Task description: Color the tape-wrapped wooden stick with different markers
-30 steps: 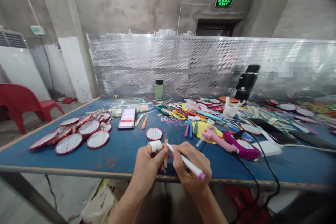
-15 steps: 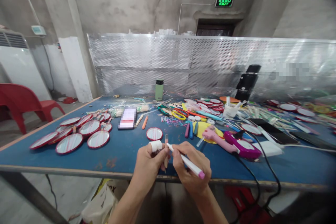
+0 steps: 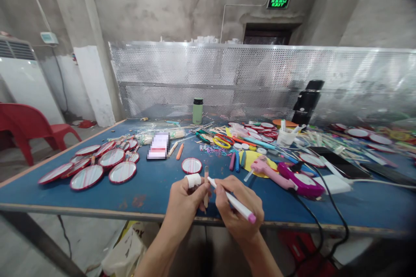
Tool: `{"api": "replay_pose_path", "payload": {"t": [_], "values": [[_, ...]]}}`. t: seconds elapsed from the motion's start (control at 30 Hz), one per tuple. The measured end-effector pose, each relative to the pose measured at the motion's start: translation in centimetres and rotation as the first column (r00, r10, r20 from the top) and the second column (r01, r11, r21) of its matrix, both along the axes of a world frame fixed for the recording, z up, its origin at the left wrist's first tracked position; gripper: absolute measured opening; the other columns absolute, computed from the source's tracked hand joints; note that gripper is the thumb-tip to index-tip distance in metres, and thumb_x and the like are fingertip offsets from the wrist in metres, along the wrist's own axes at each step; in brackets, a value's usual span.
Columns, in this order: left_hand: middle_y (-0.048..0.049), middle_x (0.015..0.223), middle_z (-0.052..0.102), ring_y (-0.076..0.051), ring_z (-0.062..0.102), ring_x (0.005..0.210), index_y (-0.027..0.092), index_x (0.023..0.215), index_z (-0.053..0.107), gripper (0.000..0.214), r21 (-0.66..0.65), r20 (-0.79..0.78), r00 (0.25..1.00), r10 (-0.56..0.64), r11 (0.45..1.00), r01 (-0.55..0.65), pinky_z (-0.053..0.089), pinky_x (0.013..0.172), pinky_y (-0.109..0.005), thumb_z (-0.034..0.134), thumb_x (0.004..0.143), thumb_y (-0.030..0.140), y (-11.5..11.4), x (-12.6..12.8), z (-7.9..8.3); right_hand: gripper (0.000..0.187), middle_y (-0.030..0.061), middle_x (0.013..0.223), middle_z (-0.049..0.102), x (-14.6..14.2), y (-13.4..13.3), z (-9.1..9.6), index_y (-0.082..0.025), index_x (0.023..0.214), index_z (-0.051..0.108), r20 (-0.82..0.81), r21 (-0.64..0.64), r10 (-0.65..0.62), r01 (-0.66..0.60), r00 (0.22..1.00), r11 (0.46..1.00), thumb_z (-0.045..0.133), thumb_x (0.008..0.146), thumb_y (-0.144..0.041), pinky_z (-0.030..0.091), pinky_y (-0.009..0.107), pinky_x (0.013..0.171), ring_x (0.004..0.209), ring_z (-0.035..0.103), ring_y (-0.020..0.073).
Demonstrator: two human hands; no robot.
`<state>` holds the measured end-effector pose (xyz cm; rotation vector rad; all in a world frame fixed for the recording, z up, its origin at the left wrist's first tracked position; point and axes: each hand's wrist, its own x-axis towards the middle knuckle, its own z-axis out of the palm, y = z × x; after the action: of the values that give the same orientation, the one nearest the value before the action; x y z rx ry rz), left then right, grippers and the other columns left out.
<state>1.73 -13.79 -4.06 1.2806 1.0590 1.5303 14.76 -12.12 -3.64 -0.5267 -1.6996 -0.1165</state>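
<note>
"What is being held at the desk (image 3: 156, 194)?"
"A marker (image 3: 238, 206), by the fingers of the right hand (image 3: 235, 220); beside its tip, a stick (image 3: 206, 201) is being pinched by the left hand (image 3: 183, 201). Ideally, the stick is being braced firmly."

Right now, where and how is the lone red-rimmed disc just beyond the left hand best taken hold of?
On the red-rimmed disc, probably the left edge of the rim, coming from the left and above. It is round, lies flat on the blue tabletop and looks open there, while the left hand and its wooden stick crowd the near and right sides in view.
</note>
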Motion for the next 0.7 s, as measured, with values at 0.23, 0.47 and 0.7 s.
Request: {"api": "replay_pose_path", "payload": {"t": [0.23, 0.47, 0.7], "values": [[0.0021, 0.051, 0.055, -0.008, 0.046, 0.044, 0.013, 0.070, 0.064, 0.021, 0.014, -0.023, 1.000, -0.016, 1.000, 0.016, 0.036, 0.046, -0.019, 0.064, 0.081, 0.030, -0.09, -0.10, -0.07, 0.013, 0.0005, 0.066, 0.065, 0.04, 0.02, -0.06, -0.017, 0.085, 0.064, -0.017, -0.001, -0.028, 0.028, 0.999, 1.000, 0.056, 0.082, -0.006, 0.048, 0.023, 0.056, 0.058, 0.061, 0.0114], [0.0028, 0.049, 0.053, -0.008, 0.045, 0.043, 0.013, 0.070, 0.065, 0.021, -0.007, -0.011, 1.000, 0.000, 1.000, -0.001, 0.035, 0.044, -0.018, 0.067, 0.079, 0.032, -0.14, 0.03, -0.02, 0.012, 0.0013, 0.068, 0.067, -0.04, 0.03, -0.03, -0.017, 0.084, 0.064, -0.003, -0.017, 0.003, -0.003, 1.000, 1.000, 0.057, 0.082, -0.007, 0.049, 0.023, 0.057, 0.058, 0.062, 0.0120], [0.0013, 0.048, 0.055, -0.009, 0.047, 0.043, 0.013, 0.067, 0.065, 0.024, 0.004, -0.010, 1.000, -0.015, 1.000, 0.015, 0.037, 0.045, -0.020, 0.068, 0.078, 0.034, -0.05, -0.10, 0.11, 0.012, 0.0007, 0.065, 0.065, 0.06, 0.13, -0.32, -0.017, 0.083, 0.064, -0.027, -0.027, -0.045, 0.045, 0.999, 0.999, 0.056, 0.082, -0.008, 0.047, 0.023, 0.055, 0.056, 0.061, 0.0119]]}}
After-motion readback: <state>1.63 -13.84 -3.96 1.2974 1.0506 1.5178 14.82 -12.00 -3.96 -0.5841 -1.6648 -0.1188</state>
